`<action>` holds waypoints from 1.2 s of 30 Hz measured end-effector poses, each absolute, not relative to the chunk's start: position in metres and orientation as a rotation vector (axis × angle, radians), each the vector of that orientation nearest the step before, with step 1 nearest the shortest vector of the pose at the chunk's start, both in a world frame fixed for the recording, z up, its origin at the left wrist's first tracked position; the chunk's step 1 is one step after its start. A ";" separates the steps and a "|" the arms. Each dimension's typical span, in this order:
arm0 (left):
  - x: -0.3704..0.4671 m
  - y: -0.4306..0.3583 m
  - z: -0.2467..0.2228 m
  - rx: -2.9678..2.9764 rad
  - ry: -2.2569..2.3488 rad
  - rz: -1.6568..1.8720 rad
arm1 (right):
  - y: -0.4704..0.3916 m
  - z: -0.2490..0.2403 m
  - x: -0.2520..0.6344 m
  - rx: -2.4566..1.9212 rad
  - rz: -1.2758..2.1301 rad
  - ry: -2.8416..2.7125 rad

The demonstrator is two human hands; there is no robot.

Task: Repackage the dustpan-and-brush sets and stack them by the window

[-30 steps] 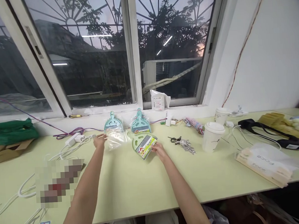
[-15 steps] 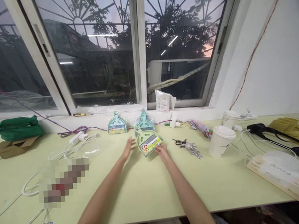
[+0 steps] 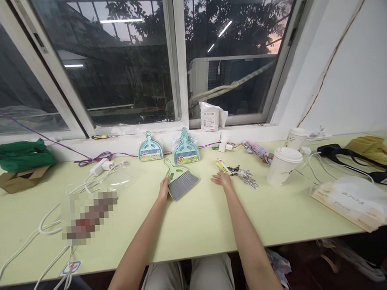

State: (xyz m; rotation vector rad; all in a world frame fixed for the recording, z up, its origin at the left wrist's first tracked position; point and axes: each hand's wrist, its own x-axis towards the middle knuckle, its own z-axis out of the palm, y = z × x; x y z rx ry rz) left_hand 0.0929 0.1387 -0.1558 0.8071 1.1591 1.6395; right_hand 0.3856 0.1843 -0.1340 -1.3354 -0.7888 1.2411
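Note:
My left hand (image 3: 164,188) grips the left edge of a small green dustpan (image 3: 173,172), tilted just above or on the table; I cannot tell which. A brush with grey bristles (image 3: 183,184) is nested in the dustpan, its face bare of any label. To the right, my right hand (image 3: 220,178) has its fingers spread low over the table. Just beyond those fingers is a printed yellow-and-white label card (image 3: 223,166). Against the wall stand a wrapped teal dustpan set (image 3: 150,148) and a stack of similar dustpan sets (image 3: 185,149), both with labels on.
Keys on a ring (image 3: 245,176) lie right of my right hand, with paper cups (image 3: 283,166) farther over. White cables (image 3: 85,185) and a power adapter (image 3: 99,167) spread on the left. A tissue pack (image 3: 352,201) sits near the right front edge.
The label card has come off the dustpan set and moved right with my right hand. My left hand has taken hold of the dustpan. The view has tipped downward.

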 end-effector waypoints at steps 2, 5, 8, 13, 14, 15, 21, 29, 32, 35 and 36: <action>0.102 0.136 -0.152 0.831 1.198 1.631 | 0.176 -0.131 0.378 -1.418 1.091 -0.925; 0.123 0.132 -0.143 0.897 1.164 1.623 | 0.154 -0.126 0.346 -1.356 0.604 -1.371; 0.145 0.125 -0.137 1.072 1.076 1.567 | 0.132 -0.123 0.311 -1.262 0.258 -1.747; 0.167 0.116 -0.132 1.220 1.037 1.567 | 0.124 -0.119 0.299 -1.318 0.085 -1.840; 0.167 0.115 -0.130 1.227 1.021 1.549 | 0.126 -0.118 0.303 -1.319 0.100 -1.835; 0.167 0.114 -0.128 1.231 0.997 1.522 | 0.127 -0.117 0.306 -1.315 0.120 -1.822; 0.162 0.117 -0.115 1.261 0.934 1.438 | 0.135 -0.114 0.314 -1.300 0.208 -1.745; 0.137 0.136 -0.127 1.338 1.231 1.568 | 0.132 -0.099 0.325 -1.213 0.280 -1.525; 0.095 0.143 -0.133 1.262 1.506 1.719 | 0.136 -0.091 0.345 -1.260 0.230 -1.463; 0.063 0.144 -0.136 1.265 1.602 1.701 | 0.143 -0.100 0.356 -1.471 0.158 -1.600; 0.058 0.144 -0.137 1.246 1.641 1.659 | 0.145 -0.106 0.356 -1.550 0.149 -1.662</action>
